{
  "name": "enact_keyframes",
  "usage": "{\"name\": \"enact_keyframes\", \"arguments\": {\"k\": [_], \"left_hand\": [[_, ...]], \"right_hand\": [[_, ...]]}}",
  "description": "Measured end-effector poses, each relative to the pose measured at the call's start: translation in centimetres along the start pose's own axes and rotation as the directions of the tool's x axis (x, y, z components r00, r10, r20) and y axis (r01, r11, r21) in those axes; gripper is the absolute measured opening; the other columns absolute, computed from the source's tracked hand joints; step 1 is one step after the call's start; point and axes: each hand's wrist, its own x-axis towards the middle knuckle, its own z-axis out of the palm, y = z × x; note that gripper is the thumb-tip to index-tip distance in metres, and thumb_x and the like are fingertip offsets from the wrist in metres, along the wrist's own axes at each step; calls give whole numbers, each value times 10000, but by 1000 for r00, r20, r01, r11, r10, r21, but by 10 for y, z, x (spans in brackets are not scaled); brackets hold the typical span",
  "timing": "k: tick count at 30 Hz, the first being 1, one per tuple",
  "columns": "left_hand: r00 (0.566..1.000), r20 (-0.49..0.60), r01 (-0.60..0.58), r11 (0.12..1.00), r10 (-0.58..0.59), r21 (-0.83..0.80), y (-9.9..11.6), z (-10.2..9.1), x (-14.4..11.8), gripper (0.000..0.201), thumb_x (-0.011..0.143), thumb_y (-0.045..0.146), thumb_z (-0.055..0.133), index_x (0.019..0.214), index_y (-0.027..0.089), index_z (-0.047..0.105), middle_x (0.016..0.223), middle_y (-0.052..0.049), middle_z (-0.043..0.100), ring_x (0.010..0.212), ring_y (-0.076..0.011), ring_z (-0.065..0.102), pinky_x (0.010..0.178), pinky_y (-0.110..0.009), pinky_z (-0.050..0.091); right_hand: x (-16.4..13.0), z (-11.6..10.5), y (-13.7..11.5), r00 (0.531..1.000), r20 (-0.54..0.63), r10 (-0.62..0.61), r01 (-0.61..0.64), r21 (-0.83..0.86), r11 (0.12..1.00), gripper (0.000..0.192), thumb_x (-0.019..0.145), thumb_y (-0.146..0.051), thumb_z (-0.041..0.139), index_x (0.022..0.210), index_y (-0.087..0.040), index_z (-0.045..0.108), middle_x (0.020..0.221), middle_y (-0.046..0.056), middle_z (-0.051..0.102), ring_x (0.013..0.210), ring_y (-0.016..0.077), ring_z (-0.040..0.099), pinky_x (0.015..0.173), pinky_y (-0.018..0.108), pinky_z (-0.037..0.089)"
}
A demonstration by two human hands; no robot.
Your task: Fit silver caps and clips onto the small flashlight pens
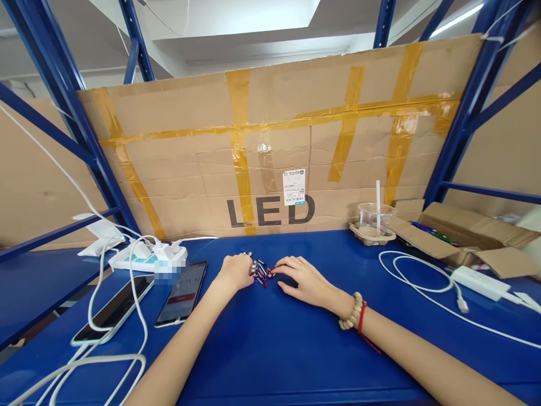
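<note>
Eyes on the bunch of small metal clips (pixel 260 273), red, blue and silver, lying on the blue tabletop (pixel 270 349), well to the right of the white power strip (pixel 127 261)! One long axis for the whole bunch is hard to call, but look at the pieces: they slant from far left to near right, and a red one at the front points its tip towards the wearer, angled away from the strip. On the strip's side, it's the left hand (pixel 238 272), knuckles up, curled tight and clenched on the near-strip end of the bunch, fingertips tucked out of sight, a glint of silver peeping out beyond the fist. Further from the strip, here's the right hand (pixel 303 280), palm down, fingers loosely bent and spread, thumb well apart from them, grip released; the index fingertip is right at a red piece, touching or just beside it, can't tell which! And a dark phone (pixel 183 290) lies slantwise by the strip's right end
</note>
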Motion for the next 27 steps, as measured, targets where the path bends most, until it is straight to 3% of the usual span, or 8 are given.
{"name": "enact_keyframes", "arguments": {"k": [4, 7, 12, 16, 23, 27], "left_hand": [[965, -49, -262, 956, 258, -131, 12, 15, 3, 154, 722, 336, 526, 784, 207, 586, 831, -23, 659, 782, -211, 627, 620, -263, 453], [938, -127, -340, 931, 324, -133, 21, 25, 4, 196, 760, 356, 472, 796, 188, 565, 803, -43, 651, 744, -208, 624, 589, -257, 445], [923, -180, -363, 926, 341, -108, 22, 30, 8, 184, 753, 354, 481, 776, 183, 546, 778, -48, 639, 737, -216, 623, 594, -260, 443], [929, -235, -326, 934, 287, -145, 18, 32, 12, 166, 770, 347, 480, 839, 201, 520, 751, -19, 645, 723, -211, 628, 576, -250, 433], [896, -373, -343, 909, 240, -239, 21, 38, 15, 192, 890, 300, 337, 1033, 215, 433, 902, -31, 658, 795, -197, 636, 615, -253, 445], [889, -397, -368, 870, 227, -328, 28, 39, 11, 211, 918, 284, 270, 1071, 217, 399, 922, -35, 642, 797, -190, 632, 613, -254, 446]], "right_hand": [[-1, 3, 4, 1000, 21, 3, -2, -38, 999, 220, 830, -335, 530, 995, -221, 620, 1019, 34, 607, 916, 161, 548, 783, 308, 356], [-2, 6, 10, 1000, 19, 13, -12, -56, 998, 190, 840, -339, 522, 914, -225, 656, 973, 27, 628, 882, 156, 556, 747, 301, 358], [-2, 5, 11, 1000, 3, 7, -7, -53, 999, 245, 875, -353, 455, 926, -234, 664, 952, 32, 637, 875, 159, 563, 757, 299, 389], [-2, 3, 6, 998, -54, 44, -47, -45, 998, 267, 854, -391, 471, 945, -219, 654, 953, 45, 643, 854, 166, 580, 752, 292, 423], [-2, 4, 8, 960, -125, 250, -243, 69, 968, 279, 820, -411, 504, 1030, -248, 590, 910, 8, 652, 716, 129, 604, 595, 229, 464], [-3, 5, 10, 935, -159, 315, -295, 140, 945, 330, 815, -341, 509, 1136, -263, 520, 975, -10, 654, 744, 125, 623, 644, 236, 492]]}}
